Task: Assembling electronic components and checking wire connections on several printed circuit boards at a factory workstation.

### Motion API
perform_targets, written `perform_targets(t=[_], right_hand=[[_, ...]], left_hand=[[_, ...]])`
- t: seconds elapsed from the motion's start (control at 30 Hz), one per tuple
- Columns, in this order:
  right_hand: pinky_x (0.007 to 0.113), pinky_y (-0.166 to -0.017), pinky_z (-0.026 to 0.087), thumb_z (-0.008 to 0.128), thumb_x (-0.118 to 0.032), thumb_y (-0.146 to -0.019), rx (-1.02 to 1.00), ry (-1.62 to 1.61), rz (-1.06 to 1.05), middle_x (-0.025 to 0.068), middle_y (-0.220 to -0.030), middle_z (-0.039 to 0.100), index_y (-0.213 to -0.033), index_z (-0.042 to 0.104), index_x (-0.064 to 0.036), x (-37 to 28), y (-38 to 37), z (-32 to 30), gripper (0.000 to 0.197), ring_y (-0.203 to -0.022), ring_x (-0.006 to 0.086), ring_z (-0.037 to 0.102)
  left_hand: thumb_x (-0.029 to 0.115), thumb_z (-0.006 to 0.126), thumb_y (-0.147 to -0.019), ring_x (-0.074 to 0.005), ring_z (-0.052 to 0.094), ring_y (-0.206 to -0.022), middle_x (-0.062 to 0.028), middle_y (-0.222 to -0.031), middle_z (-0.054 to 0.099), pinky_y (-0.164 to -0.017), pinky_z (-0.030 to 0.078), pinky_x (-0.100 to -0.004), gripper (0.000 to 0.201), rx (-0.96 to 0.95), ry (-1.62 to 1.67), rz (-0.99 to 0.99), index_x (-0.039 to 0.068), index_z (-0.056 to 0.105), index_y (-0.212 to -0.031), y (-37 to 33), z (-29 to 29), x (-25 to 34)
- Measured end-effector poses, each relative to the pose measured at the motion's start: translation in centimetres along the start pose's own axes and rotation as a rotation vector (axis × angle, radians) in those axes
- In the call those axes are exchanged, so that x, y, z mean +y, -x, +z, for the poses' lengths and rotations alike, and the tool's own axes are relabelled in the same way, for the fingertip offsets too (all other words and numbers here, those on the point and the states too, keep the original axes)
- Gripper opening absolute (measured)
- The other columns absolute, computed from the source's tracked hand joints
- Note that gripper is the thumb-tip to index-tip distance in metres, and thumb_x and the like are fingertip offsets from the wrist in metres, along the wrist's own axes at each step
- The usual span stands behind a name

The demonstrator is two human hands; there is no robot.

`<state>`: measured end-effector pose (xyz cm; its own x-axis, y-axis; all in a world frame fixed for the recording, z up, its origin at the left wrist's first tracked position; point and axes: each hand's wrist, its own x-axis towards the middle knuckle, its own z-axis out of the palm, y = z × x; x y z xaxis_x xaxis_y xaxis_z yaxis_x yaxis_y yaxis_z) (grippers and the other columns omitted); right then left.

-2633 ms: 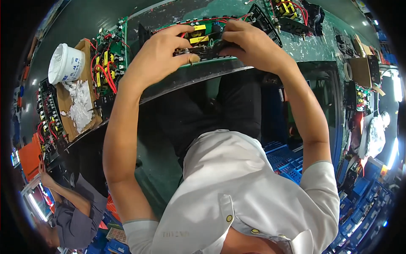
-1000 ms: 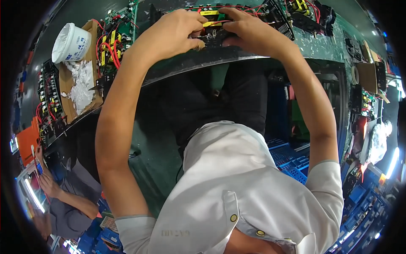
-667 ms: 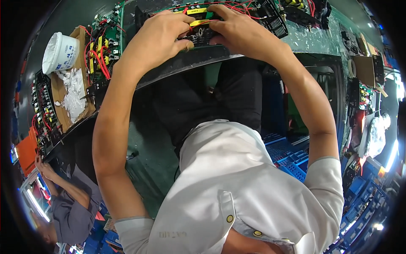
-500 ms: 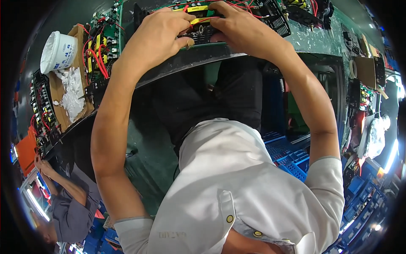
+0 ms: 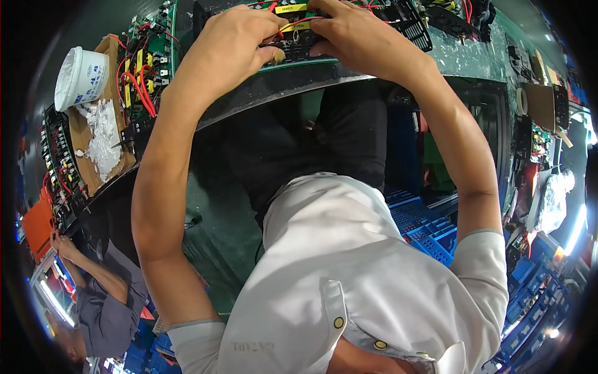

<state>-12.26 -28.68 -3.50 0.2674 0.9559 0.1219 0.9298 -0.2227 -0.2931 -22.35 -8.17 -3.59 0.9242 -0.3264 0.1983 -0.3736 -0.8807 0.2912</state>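
Note:
A green circuit board (image 5: 305, 61) with yellow-wrapped components, black finned parts and red wires lies at the bench's near edge. My left hand (image 5: 233, 43) comes over its left part with fingers curled around one end of a red wire (image 5: 299, 22). A tan covering or piece shows at that thumb's tip. From the right, my right hand (image 5: 352, 34) bends its fingers onto the wire's other end, its thumb low over the black part. The wire bows between both hands above a yellow component (image 5: 291, 9). My fingertips are partly hidden.
To the left stand a white tub (image 5: 81, 78) and a cardboard tray (image 5: 90, 146) smeared with white paste, beside another wired board (image 5: 146, 68). A black perforated cover (image 5: 405, 25) lies right of my hands. Blue crates (image 5: 430, 234) sit below the bench. A co-worker (image 5: 109, 299) is at lower left.
Both hands have shifted slightly over the board. My left thumb is higher, nearer its fingers, and the red wire lies a little higher between the hands.

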Motion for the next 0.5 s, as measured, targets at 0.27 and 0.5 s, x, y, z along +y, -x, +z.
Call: perform_targets(t=[0.27,0.5], right_hand=[[0.043,-0.095,0.048,0.073,-0.017,-0.084,0.059,0.029,-0.092,0.0179,-0.143,0.046,-0.107,0.067,0.0015,1.5,0.4,-0.2,0.03,-0.113,0.0383,0.058],[0.026,-0.081,0.05,0.062,-0.013,-0.098,0.757,-0.587,0.45,0.0029,-0.101,0.067,-0.119,0.061,-0.0014,6.3,12.6,-10.4,0.024,-0.092,0.0101,0.062]], left_hand=[[0.02,0.074,-0.08,-0.0333,0.062,-0.107,-0.0153,-0.12,0.066,-0.094,0.049,-0.038,0.028,0.019,0.096,0.044,0.0,0.07,-0.099,1.0,-2.4,-1.0],[0.018,0.073,-0.091,-0.0189,0.06,-0.116,-0.016,-0.131,0.06,-0.098,0.048,-0.0309,0.047,0.379,0.472,-0.69,0.002,0.057,-0.132,4.6,-4.0,-1.7]])
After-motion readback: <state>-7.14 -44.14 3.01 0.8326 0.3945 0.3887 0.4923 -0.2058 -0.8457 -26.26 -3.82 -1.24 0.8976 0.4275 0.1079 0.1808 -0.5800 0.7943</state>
